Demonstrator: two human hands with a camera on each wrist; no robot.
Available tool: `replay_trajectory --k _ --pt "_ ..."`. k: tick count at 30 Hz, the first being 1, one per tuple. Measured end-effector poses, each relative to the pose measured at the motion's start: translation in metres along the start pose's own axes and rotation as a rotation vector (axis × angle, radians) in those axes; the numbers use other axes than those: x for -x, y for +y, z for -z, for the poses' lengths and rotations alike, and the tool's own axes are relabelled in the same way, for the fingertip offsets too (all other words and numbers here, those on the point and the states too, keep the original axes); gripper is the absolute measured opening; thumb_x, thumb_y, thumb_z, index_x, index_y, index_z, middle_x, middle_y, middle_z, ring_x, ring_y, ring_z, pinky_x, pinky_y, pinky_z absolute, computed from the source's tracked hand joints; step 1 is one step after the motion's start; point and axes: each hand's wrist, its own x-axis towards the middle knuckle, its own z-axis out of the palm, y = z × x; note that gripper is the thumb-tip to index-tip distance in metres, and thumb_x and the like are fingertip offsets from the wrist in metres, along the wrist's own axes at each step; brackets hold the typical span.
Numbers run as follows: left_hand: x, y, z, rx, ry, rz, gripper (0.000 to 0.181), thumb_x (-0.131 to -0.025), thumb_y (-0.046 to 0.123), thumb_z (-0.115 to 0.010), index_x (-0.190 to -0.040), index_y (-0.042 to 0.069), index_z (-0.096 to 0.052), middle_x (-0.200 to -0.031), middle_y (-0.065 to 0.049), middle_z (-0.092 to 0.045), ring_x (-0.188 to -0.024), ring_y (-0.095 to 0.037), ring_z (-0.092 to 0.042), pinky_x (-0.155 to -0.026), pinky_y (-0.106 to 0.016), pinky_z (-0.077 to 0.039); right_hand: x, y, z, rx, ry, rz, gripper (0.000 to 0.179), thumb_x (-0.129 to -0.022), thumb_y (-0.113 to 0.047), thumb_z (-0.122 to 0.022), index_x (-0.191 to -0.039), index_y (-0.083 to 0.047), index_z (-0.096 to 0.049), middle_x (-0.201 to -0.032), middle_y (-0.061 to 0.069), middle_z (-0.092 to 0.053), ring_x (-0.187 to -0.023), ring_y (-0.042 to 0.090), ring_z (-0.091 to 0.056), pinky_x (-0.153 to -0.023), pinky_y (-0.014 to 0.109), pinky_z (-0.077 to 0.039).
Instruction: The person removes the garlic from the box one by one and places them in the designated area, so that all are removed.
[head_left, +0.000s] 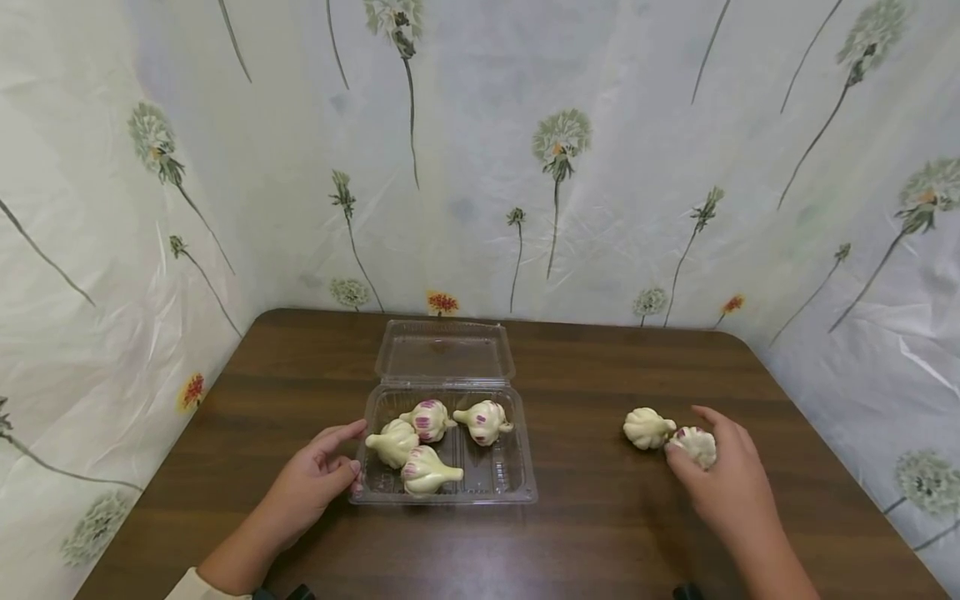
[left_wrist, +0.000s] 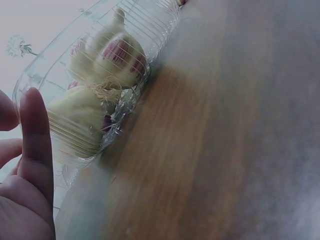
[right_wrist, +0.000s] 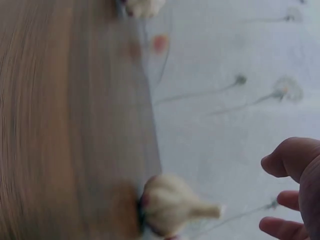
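Note:
A clear plastic clamshell container (head_left: 517, 492) lies on the table with its lid (head_left: 446, 354) folded back. Several garlic bulbs (head_left: 430, 472) with purple streaks are inside, showing through the ribbed wall in the left wrist view. My left hand (head_left: 311, 483) is at the container's left side, index finger and thumb touching its edge. To the right, my right hand (head_left: 731, 467) reaches around a garlic bulb (head_left: 699, 443), thumb and fingers spread on either side. In the right wrist view, the fingers (right_wrist: 295, 155) are apart from the garlic bulb (right_wrist: 167, 202). Another pale garlic bulb (head_left: 647, 428) sits just left.
The dark wooden table (head_left: 577, 517) ends at a back edge against a wall covering (head_left: 465, 167) printed with dandelions. This covering also stands along both sides. Bare tabletop lies between the container and the two bulbs at the right.

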Motion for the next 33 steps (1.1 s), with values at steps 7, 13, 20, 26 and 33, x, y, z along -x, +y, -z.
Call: replay_trajectory --k 7,13,20,26,33 --pt "0.0 0.001 0.0 0.005 0.01 0.018 0.06 -0.101 -0.004 -0.06 -0.157 -0.004 -0.04 -0.156 -0.025 -0.036 -0.082 -0.01 -0.065 -0.075 -0.026 -0.062 0.013 -0.033 -0.006 -0.02 0.01 0.112 0.068 -0.101 -0.039 -0.068 -0.154 -0.003 -0.045 -0.151 0.029 -0.045 -0.132 0.049 -0.045 -0.094 0.069 -0.046" --pt "-0.001 0.001 0.0 -0.015 0.014 0.021 0.059 -0.101 -0.003 -0.06 -0.157 -0.004 -0.04 -0.154 -0.024 -0.038 -0.081 -0.011 -0.065 -0.075 -0.027 -0.062 0.026 -0.06 -0.014 -0.029 -0.024 0.225 0.064 -0.097 -0.03 -0.075 -0.151 -0.007 -0.048 -0.15 0.021 -0.049 -0.139 0.045 -0.044 -0.102 0.067 -0.044" --pt "-0.002 0.0 0.001 -0.021 0.015 0.025 0.059 -0.101 -0.002 -0.06 -0.157 -0.003 -0.041 -0.155 -0.023 -0.037 -0.08 -0.011 -0.065 -0.075 -0.027 -0.061 0.032 -0.081 -0.033 -0.05 -0.073 0.318 0.062 -0.095 -0.022 -0.078 -0.15 -0.013 -0.05 -0.148 0.012 -0.052 -0.135 0.037 -0.052 -0.102 0.063 -0.049" --pt "-0.001 0.0 0.0 -0.022 0.01 0.003 0.059 -0.101 -0.003 -0.06 -0.157 -0.005 -0.04 -0.155 -0.026 -0.037 -0.08 -0.01 -0.064 -0.074 -0.026 -0.061 0.033 -0.091 -0.049 -0.056 -0.059 0.394 0.061 -0.09 -0.016 -0.081 -0.145 -0.011 -0.055 -0.144 0.009 -0.058 -0.131 0.035 -0.057 -0.101 0.06 -0.052" --pt "0.0 0.002 0.0 -0.015 0.008 0.01 0.059 -0.101 -0.002 -0.061 -0.156 -0.005 -0.04 -0.154 -0.027 -0.037 -0.08 -0.01 -0.065 -0.074 -0.025 -0.061 0.033 -0.101 -0.061 -0.073 -0.079 0.451 0.058 -0.089 -0.016 -0.082 -0.142 -0.014 -0.058 -0.142 0.003 -0.061 -0.131 0.027 -0.06 -0.102 0.055 -0.054"
